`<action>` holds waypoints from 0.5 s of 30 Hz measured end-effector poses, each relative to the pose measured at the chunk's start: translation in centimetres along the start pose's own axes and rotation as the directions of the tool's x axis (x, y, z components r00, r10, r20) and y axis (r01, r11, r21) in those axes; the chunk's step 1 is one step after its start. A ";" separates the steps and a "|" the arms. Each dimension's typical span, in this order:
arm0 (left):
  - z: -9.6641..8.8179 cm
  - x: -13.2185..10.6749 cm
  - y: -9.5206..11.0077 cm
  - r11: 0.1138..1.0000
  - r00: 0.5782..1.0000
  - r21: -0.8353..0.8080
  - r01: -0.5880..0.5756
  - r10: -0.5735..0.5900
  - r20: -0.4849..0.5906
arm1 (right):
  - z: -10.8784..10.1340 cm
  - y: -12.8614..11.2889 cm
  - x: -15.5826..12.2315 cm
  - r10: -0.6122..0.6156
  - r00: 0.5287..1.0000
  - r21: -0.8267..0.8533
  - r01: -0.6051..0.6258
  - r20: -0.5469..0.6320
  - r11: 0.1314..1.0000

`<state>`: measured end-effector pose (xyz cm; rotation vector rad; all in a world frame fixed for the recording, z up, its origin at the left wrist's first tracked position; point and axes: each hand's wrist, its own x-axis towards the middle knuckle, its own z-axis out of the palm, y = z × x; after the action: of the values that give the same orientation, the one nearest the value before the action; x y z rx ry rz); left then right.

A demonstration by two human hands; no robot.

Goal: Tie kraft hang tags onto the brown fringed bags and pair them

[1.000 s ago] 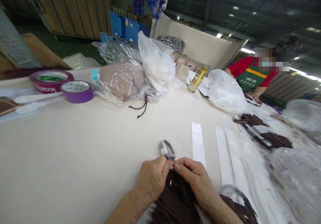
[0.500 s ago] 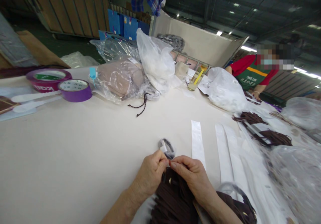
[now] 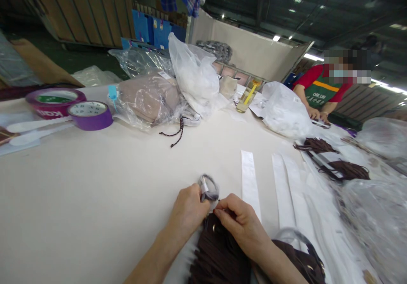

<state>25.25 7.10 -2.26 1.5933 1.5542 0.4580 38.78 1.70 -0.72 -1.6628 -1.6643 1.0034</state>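
Observation:
A dark brown fringed bag [image 3: 219,250] with a small gold eyelet lies below my two hands, its lower part cut off by the frame edge. A dark loop handle wrapped in clear plastic [image 3: 210,187], with a white band round it, rises beyond the bag's top. My left hand [image 3: 190,207] is closed at the base of this loop, its fingertips partly hidden. Close to it, my right hand [image 3: 240,220] pinches thumb against forefinger at the bag's top edge. What sits in that pinch is too small to make out.
White strips [image 3: 250,182] lie to the right, beside another brown bag [image 3: 294,260]. Brown fringed pieces [image 3: 348,169] and plastic bags [image 3: 378,216] are further right. Purple tape rolls [image 3: 90,116] and a plastic-wrapped beige item [image 3: 149,99] lie left. A co-worker [image 3: 324,91] stands across the table.
My left hand has shifted from a fingertip pinch beside my right hand up to the wrapped loop. The right hand stays pinched at the bag's top. The co-worker's hands have come together.

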 end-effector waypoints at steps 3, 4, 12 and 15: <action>-0.4 -0.1 0.1 0.996 0.997 -0.081 0.035 -0.029 0.070 | -0.1 -0.2 0.1 -0.108 0.994 -0.025 0.109 0.012 0.994; -0.6 -0.2 0.0 0.993 0.995 -0.111 0.048 -0.038 0.090 | -0.1 -0.2 0.1 -0.103 0.994 -0.015 0.103 0.023 0.995; -0.2 -0.7 -1.0 0.973 0.999 -0.227 0.052 -0.049 0.021 | 0.2 -0.2 -0.1 -0.025 0.996 -0.029 0.028 0.091 0.999; 0.0 -0.7 -1.2 0.948 0.999 -0.315 0.039 -0.043 -0.007 | 0.2 -0.3 -0.1 -0.037 0.997 -0.070 0.042 0.074 0.997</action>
<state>24.37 6.27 -3.03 1.3119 1.4392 0.6608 38.41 1.63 -0.57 -1.6500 -1.7931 1.0071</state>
